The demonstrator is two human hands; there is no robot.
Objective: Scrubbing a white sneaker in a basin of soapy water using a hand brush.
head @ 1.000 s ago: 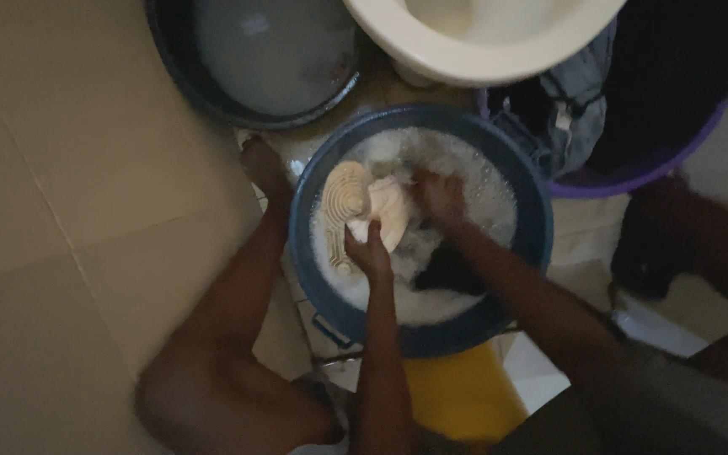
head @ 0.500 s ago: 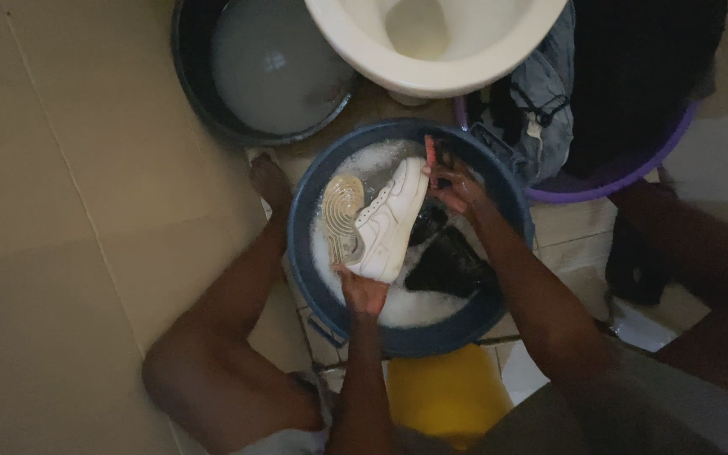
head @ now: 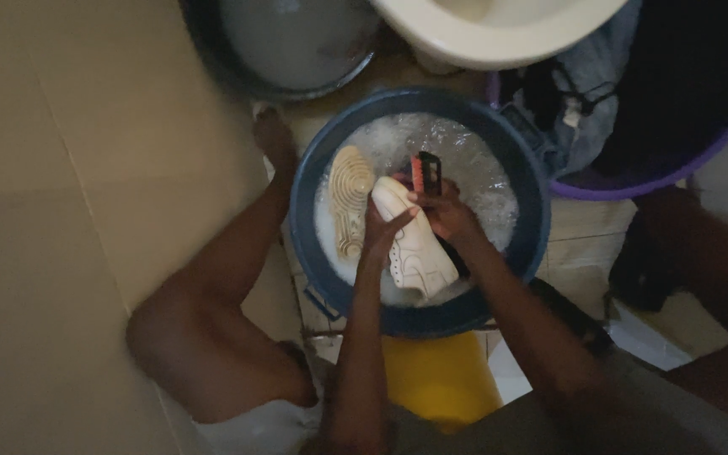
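While your left hand (head: 378,232) grips the white shoe (head: 414,244) over the blue basin (head: 313,177), your right hand (head: 448,215) is closed round a brush (head: 425,171) pressed to the shoe's toe. A second shoe (head: 350,198) lies sole-up in the suds, touching the first and close to the basin's left wall. Open foamy water lies only towards the far right of the basin. Its rim is crowded: a dark tub (head: 297,46) and a white toilet bowl (head: 499,29) sit just beyond, and a purple tub of clothes (head: 634,181) is just beside it on the right. Your left foot (head: 273,135) rests against the basin's left edge. Beige floor tiles (head: 61,194) spread open to your left. A yellow stool (head: 440,375) shows beneath you.
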